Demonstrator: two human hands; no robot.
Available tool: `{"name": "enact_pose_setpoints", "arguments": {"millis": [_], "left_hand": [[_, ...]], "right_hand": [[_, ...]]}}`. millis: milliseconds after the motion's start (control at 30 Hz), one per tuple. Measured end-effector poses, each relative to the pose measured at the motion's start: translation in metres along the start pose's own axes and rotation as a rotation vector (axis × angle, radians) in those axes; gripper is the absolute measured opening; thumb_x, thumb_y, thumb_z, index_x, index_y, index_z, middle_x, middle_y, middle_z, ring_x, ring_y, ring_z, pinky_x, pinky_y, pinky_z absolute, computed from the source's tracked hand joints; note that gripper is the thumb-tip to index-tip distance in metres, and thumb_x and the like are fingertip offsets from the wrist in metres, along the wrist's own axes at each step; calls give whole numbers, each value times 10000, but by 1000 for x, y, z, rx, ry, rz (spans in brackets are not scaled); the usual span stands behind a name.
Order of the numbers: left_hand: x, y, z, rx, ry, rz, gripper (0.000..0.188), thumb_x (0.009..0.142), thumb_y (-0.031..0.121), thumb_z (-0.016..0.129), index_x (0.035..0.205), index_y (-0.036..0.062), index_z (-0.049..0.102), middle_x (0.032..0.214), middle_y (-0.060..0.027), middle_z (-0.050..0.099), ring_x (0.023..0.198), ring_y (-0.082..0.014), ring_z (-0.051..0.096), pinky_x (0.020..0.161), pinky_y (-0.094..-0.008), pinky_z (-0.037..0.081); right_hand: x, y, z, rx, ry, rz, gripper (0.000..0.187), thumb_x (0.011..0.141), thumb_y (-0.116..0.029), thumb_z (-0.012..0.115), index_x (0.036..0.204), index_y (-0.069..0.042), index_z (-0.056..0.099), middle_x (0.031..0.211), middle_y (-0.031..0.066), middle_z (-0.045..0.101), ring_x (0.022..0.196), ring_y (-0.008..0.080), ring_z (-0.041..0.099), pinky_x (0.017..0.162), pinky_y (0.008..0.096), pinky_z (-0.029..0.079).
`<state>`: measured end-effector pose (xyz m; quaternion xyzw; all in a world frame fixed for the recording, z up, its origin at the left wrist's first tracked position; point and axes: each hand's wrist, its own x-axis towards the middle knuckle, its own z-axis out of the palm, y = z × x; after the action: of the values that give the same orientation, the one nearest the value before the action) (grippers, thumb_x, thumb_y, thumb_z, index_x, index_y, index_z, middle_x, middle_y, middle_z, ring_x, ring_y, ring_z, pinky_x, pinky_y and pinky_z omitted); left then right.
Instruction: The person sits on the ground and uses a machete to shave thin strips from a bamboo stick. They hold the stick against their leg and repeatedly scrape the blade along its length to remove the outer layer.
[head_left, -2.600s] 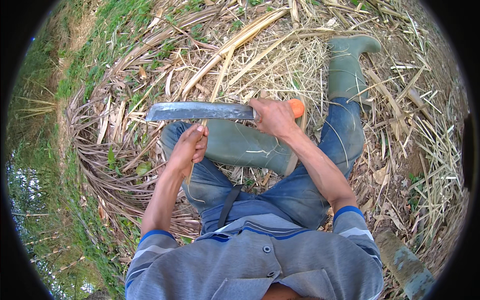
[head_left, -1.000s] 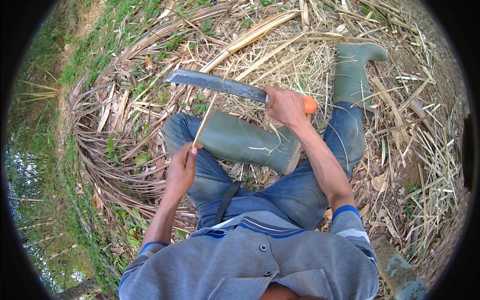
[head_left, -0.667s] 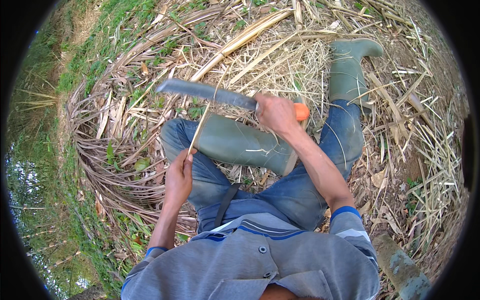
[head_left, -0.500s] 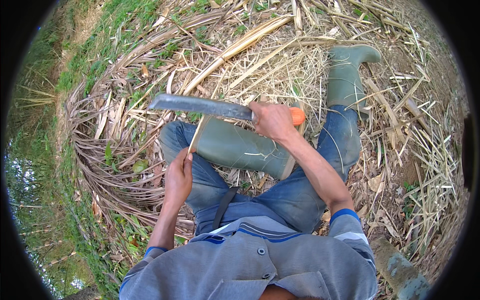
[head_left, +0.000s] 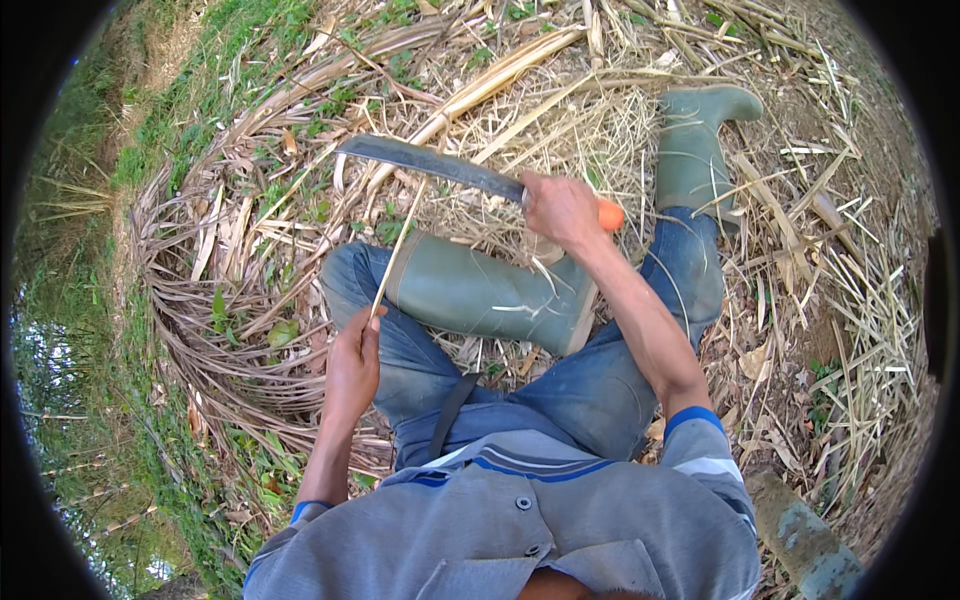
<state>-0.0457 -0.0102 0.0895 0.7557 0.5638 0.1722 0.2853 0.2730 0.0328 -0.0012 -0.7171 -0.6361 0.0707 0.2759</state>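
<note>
Strip and blade, seen from above. Your left hand is closed to a pinch, thumb and forefinger gripping the lower end of a thin pale strip; the strip slants up past your bent knee and the cuff of the green boot. Your right hand is wrapped firmly round the orange handle of a machete, whose blade lies crosswise at the strip's upper end (whether the two touch cannot be told from this angle).

For clean work, keep the strip straight and steady, set the blade at a shallow angle, use light, even strokes, and direct the edge away from your pinching fingers.

Edges and room: the blade's tip points left over the leaf litter, with free space above it. The boot and knee lie close below, so lower the blade with care. To the right, the second boot stands apart from the handle; beyond the blade lie loose shavings.
</note>
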Motion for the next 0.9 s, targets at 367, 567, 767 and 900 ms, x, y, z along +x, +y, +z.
{"name": "enact_pose_setpoints", "arguments": {"millis": [367, 567, 767, 900], "left_hand": [[-12, -4, -8, -86, 21, -99, 250, 994, 184, 432, 1079, 23, 603, 597, 4, 370, 552, -85, 338, 495, -275, 282], [20, 3, 12, -387, -80, -163, 250, 986, 202, 455, 1032, 11, 609, 613, 39, 392, 562, -71, 350, 500, -257, 289], [10, 6, 18, -358, -52, -59, 257, 986, 204, 458, 1033, 13, 623, 629, 47, 392, 575, -52, 343, 510, -230, 269], [6, 18, 13, -417, -62, -122, 263, 985, 207, 460, 1034, 13, 631, 634, 45, 401, 581, -49, 346, 512, -229, 268]], "right_hand": [[-1, 20, -21, -35, 45, 163, 144, 744, -145, 605, 873, -82, 620, 684, 156, 646, 649, 335, 646, 606, 471, 505], [-35, -29, -15, 117, 39, -212, 88, 740, -91, 584, 825, -78, 568, 710, 109, 628, 616, 296, 637, 549, 424, 500], [-42, -32, 1, 148, 30, -306, 142, 696, -76, 593, 836, -83, 566, 724, 97, 632, 642, 293, 638, 534, 428, 493], [-32, -29, 1, 187, 45, -283, 161, 677, -74, 597, 834, -85, 567, 717, 89, 630, 646, 302, 631, 535, 431, 492]]}}
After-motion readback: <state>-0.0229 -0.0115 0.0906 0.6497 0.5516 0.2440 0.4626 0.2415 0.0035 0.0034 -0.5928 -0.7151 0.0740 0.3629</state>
